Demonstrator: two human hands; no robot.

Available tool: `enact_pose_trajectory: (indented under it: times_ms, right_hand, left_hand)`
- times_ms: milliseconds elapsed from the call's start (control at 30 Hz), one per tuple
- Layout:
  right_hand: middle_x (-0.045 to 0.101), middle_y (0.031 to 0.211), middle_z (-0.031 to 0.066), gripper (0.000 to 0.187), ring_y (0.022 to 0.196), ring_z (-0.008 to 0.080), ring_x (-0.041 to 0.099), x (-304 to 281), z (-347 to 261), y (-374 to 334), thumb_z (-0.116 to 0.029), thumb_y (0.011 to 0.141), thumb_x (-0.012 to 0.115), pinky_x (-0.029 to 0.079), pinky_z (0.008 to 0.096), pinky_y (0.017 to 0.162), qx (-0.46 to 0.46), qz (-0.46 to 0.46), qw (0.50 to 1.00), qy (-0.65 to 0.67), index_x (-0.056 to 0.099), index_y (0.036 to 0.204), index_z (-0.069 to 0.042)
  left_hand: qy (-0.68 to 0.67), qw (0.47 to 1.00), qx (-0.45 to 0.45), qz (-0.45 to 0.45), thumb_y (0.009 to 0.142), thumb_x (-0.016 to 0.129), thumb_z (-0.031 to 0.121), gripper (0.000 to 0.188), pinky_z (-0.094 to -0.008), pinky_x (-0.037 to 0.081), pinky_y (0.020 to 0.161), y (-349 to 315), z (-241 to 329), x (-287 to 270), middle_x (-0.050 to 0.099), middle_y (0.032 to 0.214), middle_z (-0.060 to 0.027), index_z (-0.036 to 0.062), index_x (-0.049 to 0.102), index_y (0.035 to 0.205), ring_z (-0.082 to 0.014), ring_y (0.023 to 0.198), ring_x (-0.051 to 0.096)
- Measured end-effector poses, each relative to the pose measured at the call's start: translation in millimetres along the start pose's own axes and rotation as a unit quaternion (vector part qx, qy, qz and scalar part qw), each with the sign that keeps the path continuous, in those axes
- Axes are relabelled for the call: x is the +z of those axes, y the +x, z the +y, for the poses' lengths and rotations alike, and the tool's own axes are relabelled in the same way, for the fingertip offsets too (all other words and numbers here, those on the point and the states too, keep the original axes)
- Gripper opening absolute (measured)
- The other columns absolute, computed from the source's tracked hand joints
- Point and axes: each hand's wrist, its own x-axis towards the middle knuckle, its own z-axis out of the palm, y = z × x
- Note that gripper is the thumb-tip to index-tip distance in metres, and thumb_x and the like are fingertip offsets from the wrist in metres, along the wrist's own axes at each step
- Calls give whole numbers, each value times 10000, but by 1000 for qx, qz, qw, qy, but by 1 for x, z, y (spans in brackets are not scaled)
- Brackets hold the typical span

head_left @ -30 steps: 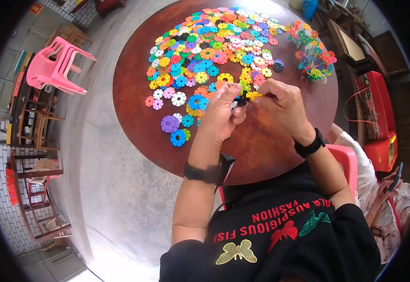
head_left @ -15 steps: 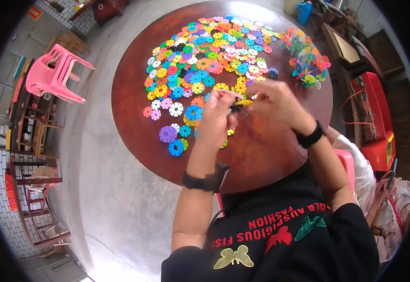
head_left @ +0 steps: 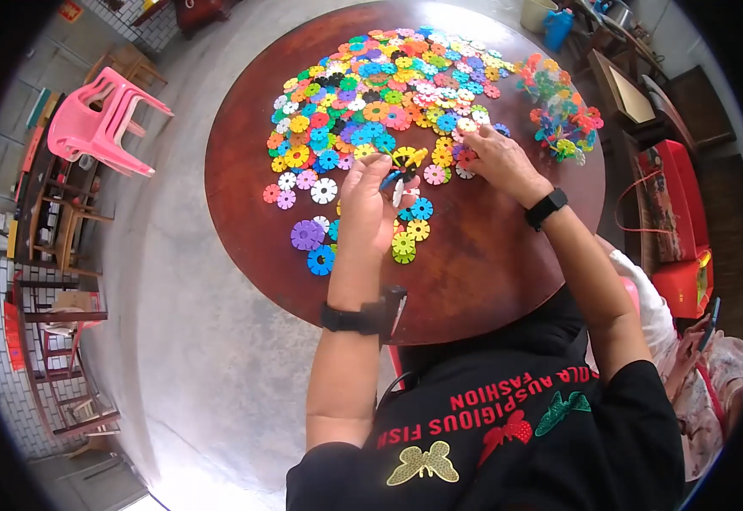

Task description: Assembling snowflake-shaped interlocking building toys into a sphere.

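My left hand (head_left: 366,201) is closed on a small cluster of interlocking flower discs (head_left: 407,163), yellow, blue, white and dark pieces joined at angles. The cluster sits over the near part of a wide spread of loose flower discs (head_left: 376,111) in many colours. My right hand (head_left: 506,164) reaches to the right edge of that spread, its fingers pointing down among white, pink and yellow discs. Its thumb and fingers look apart, and no disc shows clearly between them. Several larger discs, such as a purple one (head_left: 307,235), lie left of my left wrist.
The round brown table (head_left: 482,264) carries everything. A built-up ball of translucent flower discs (head_left: 566,119) stands at its right side. Stacked pink plastic chairs (head_left: 90,123) are on the left. To the right are a red bag (head_left: 678,200) and a seated person (head_left: 704,383).
My right hand has left the cluster and moved right and slightly away to the loose discs. My left hand keeps the cluster and has shifted a little left.
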Motion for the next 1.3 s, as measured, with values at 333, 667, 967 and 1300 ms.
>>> enact_pose_trajectory:
  times_ms: [333,667,967,1300]
  right_hand:
    - [600,831,131,156,875,326,598,-17,-6,-18,-162,849,590,486,419,736,-42,-7,997,58,592,948,-41]
    - [546,751,133,103,719,315,563,-72,-69,-35,-111,825,618,442,396,606,-111,68,968,212,581,835,-16]
    - [569,737,132,75,671,305,579,-63,-70,-40,-90,806,630,447,368,582,-119,95,955,256,605,829,-24]
    - [568,670,129,104,624,289,585,-63,-79,-46,-46,765,659,446,347,553,-51,133,959,245,559,770,-19]
  left_hand:
    - [66,998,-8,-25,917,575,271,200,-256,435,494,-3,-1,5,611,887,-47,104,497,992,-149,674,604]
    - [120,985,-39,-120,903,604,266,189,-206,405,494,-11,3,7,608,857,24,96,590,985,-64,713,554]
    - [149,977,-30,-151,918,584,311,304,-195,413,512,-14,0,13,619,902,10,70,612,1101,-63,742,556]
    - [1,997,-60,-53,890,625,178,248,-244,511,512,-7,-7,10,572,846,-32,88,463,1053,-133,687,604]
